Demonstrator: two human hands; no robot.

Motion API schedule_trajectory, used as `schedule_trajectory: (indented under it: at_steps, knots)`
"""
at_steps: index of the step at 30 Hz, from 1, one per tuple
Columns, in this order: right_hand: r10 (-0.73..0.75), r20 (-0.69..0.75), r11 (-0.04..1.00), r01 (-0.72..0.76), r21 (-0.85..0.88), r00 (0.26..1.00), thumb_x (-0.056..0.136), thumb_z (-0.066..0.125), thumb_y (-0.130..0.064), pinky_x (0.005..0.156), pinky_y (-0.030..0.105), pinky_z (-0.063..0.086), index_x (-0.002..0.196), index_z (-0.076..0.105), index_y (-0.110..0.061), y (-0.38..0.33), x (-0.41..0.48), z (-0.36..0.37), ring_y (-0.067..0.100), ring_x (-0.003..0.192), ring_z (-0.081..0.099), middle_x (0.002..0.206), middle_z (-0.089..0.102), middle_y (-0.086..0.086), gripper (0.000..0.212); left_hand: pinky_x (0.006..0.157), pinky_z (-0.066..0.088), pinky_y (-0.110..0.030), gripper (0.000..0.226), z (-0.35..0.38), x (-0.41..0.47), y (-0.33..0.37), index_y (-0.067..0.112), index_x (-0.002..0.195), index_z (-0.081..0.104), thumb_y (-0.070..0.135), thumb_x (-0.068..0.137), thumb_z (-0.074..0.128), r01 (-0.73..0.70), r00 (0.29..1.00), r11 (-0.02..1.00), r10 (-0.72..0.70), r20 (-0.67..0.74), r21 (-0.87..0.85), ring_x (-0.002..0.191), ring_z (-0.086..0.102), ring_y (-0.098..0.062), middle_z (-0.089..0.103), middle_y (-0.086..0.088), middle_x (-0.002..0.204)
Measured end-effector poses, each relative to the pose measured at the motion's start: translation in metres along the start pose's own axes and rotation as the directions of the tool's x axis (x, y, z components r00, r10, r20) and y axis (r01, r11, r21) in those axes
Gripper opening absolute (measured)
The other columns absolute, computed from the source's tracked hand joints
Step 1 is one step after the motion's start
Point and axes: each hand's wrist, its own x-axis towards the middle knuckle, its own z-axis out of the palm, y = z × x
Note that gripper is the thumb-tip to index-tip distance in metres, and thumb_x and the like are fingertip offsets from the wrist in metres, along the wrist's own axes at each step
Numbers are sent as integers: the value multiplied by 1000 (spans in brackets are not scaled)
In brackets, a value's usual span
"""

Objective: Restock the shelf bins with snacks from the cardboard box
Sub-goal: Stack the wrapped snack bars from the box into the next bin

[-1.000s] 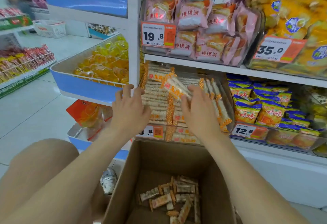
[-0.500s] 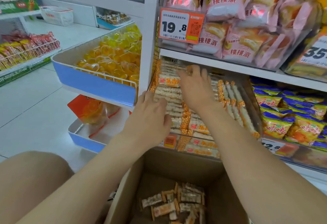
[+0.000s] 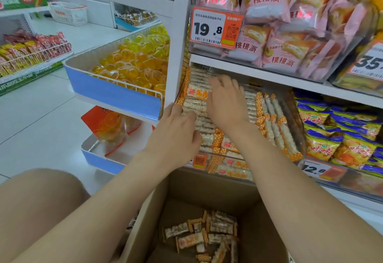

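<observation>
A clear shelf bin [image 3: 298, 138] on the middle shelf holds stacked white snack bars [image 3: 273, 121] with orange checkered ends. My right hand [image 3: 227, 102] lies flat on the stack at the bin's back left, fingers spread. My left hand [image 3: 178, 136] rests at the bin's front left, fingertips on the bars; whether it grips one is hidden. Below my arms stands the open cardboard box [image 3: 267, 231], with several of the same snack bars [image 3: 203, 235] loose on its bottom.
Pink pastry packs [image 3: 269, 3] fill the bin above, behind a 19.8 price tag [image 3: 215, 27]. Blue and yellow chip bags [image 3: 339, 134] sit to the right. A blue tray of yellow jelly cups [image 3: 132, 63] juts out at left. My bare knee [image 3: 39, 200] is at the lower left.
My right hand has moved from the middle of the stack up to the bin's back left. The left hand shifted a little right onto the bars. The camera came closer.
</observation>
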Motion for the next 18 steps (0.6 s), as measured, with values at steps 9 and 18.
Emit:
schedule_trajectory:
  at_steps: [9, 18]
  knots:
    - [-35, -174, 821, 128, 556, 984, 92, 50, -7, 56, 27, 45, 88, 70, -13, -13, -169, -45, 10, 62, 57, 73, 62, -6, 22, 65, 46, -41, 11, 10, -52, 17, 21, 93, 54, 16, 86, 61, -106, 980, 993, 94, -177, -60, 82, 50, -22, 51, 5, 83]
    - [198, 821, 782, -592, 197, 536, 100, 53, -16, 60, 24, 55, 113, 75, -22, 57, -303, 61, 11, 74, 68, 96, 73, -1, 26, 86, 61, -43, 24, 168, -114, 1, 27, 120, 67, 17, 100, 57, 97, 656, 995, -56, 752, -11, 99, 66, -21, 66, 0, 116]
